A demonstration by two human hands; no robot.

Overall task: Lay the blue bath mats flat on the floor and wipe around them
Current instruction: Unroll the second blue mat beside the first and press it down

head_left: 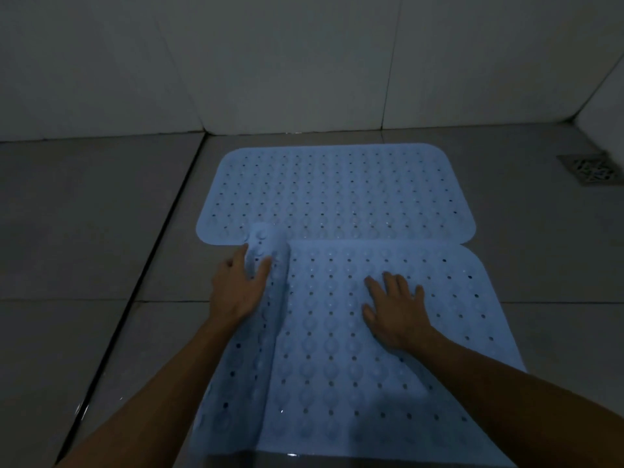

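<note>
Two light blue perforated bath mats lie on the tiled floor. The far mat (334,192) lies flat near the wall. The near mat (354,359) is spread out in front of it, but its left edge is curled up into a roll (266,265) that overlaps the far mat's front edge. My left hand (238,288) rests against that rolled edge, fingers and thumb around its far end. My right hand (393,310) lies flat, fingers spread, pressing on the middle of the near mat.
Grey floor tiles (84,231) surround the mats, with a dark groove (135,298) running diagonally on the left. A metal floor drain (591,168) sits at the right by the wall. White tiled walls (304,62) rise behind. The light is dim.
</note>
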